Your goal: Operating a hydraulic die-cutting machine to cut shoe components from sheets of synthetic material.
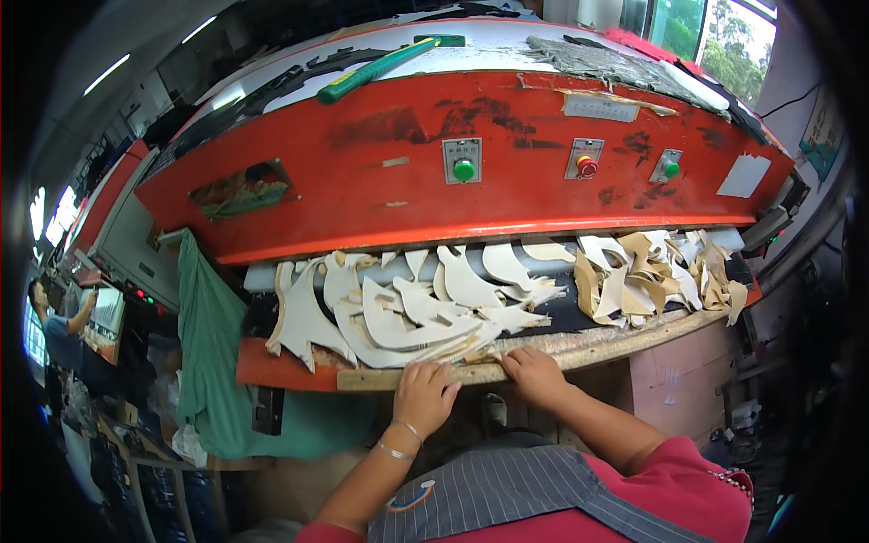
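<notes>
Under the red press (362, 195), cream cutouts (407, 317) half hidden; left hand (424, 395) and right hand (534, 371) flat, fingers together.

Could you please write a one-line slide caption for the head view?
Left hand and right hand rest on cream cut pieces under a red press.

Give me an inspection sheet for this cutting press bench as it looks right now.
Surface: worn wooden board edge under a red press.
Job's things: pale cut pieces piled centre; tan cut pieces at right.
Clutter: green-handled tool on the press top; green cloth hanging at left.
Grips: left hand and right hand rest open at the pile's front edge.
Cables: one dark cable on the far right wall.
Surroundings: another person at far left; window.
</notes>
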Demonstrator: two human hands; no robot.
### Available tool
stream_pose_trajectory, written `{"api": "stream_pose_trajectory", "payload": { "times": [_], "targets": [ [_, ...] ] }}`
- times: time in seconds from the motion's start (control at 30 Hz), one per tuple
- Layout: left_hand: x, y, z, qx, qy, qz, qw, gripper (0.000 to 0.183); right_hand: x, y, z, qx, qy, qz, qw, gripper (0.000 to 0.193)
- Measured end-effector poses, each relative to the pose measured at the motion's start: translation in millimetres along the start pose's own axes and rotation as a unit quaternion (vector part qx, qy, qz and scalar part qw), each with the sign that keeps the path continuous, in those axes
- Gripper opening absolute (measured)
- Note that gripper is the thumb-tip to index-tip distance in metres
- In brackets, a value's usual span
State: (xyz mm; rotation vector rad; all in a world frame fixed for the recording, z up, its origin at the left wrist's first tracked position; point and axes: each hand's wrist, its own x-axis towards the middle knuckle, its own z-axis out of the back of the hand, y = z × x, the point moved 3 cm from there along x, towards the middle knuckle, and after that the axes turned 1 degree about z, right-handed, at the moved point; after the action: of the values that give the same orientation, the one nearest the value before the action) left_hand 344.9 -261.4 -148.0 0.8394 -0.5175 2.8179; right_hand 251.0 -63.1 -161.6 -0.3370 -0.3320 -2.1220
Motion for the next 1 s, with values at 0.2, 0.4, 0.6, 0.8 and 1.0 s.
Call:
{"api": "stream_pose_trajectory", "payload": {
  "times": [0.2, 0.4, 0.6, 0.8, 1.0],
  "targets": [
    [8, 1, -5, 0.016, -0.024, 0.047, 0.999, 0.033, 13, 4, 5, 0.017, 0.002, -0.077, 0.997, 0.038],
    [1, -9, 0, 0.034, 0.04, 0.065, 0.996, 0.04, -1, 2, -2, 0.011, 0.02, -0.065, 0.998, 0.032],
    [16, 9, 48, -0.19, 0.316, 0.018, 0.929, 0.042, 1, -14, 30, 0.166, 0.235, 0.013, 0.958, 0.038],
    [153, 111, 61, -0.199, 0.101, 0.14, 0.965, 0.026, 143, -78, 72, 0.211, 0.155, 0.016, 0.965, 0.037],
    [276, 234, -32, -0.072, 0.031, 0.069, 0.995, 0.028, 327, -96, 2, -0.041, 0.16, 0.12, 0.979, 0.09]
  ]
}}
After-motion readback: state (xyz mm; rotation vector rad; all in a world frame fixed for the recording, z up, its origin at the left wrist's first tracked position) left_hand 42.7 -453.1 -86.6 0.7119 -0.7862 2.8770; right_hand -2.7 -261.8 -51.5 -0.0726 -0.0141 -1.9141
